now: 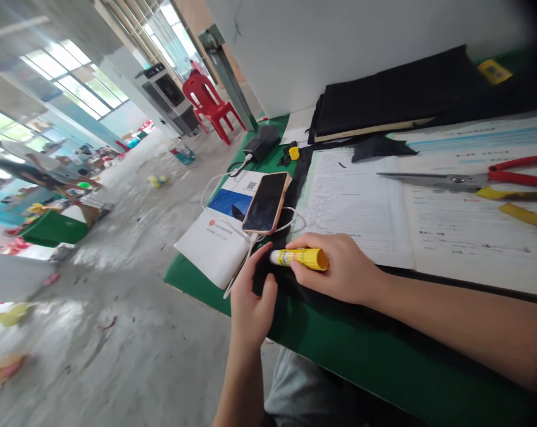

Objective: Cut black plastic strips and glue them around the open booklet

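My right hand [334,267] is closed around a yellow glue stick [301,258], which lies nearly level with its white end pointing left. My left hand [253,296] has its thumb and index finger apart around a patch of black material [263,268] at the table's edge. The glue stick's white end is close to the left index finger; whether it touches the black material I cannot tell. Just beyond the hands lies a phone [266,203] with a white cable plugged in. A small yellow cap [294,153] sits farther back.
Scissors [455,179] with red and yellow handles lie on open printed pages [357,207] at right. Folded black cloth [384,104] is behind them. A white booklet [219,237] and a black adapter [261,144] are on the green table [339,338]. A red chair [208,101] stands beyond.
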Tool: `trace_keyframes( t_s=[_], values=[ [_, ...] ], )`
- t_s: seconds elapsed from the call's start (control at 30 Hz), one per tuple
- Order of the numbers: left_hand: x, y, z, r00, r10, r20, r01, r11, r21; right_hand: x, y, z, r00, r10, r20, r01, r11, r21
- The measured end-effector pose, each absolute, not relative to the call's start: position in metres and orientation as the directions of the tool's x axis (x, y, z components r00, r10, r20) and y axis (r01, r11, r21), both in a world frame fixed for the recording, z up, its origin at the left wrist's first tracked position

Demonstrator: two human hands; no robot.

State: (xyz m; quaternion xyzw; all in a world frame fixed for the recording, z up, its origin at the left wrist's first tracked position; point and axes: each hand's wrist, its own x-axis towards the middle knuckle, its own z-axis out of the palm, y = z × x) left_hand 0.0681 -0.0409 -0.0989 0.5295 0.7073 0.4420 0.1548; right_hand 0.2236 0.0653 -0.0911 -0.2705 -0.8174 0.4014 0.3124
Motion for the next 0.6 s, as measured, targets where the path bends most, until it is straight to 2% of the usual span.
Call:
trace_keyframes(
  t_s=[0.1,0.3,0.47,0.6],
  values=[
    [0.0667,-0.0390,-0.1005,-0.404,0.875,0.265,0.657,0.076,0.750,0.2248,0.0654,-0.0908,-0.642,0.694,0.327,0.167,0.542,-0.823],
    [0.0657,-0.0374,-0.1026,-0.456,0.840,0.293,0.659,0.097,0.746,0.2280,0.0648,-0.0916,-0.649,0.639,0.414,0.091,0.605,-0.791],
    [0.0681,-0.0388,-0.1010,-0.482,0.828,0.287,0.639,0.109,0.761,0.2250,0.0651,-0.0922,-0.665,0.672,0.327,0.172,0.563,-0.808],
    [0.0674,-0.0385,-0.1001,-0.495,0.823,0.278,0.624,0.114,0.773,0.2217,0.0661,-0.0945,-0.708,0.648,0.279,0.190,0.556,-0.809]
  ],
)
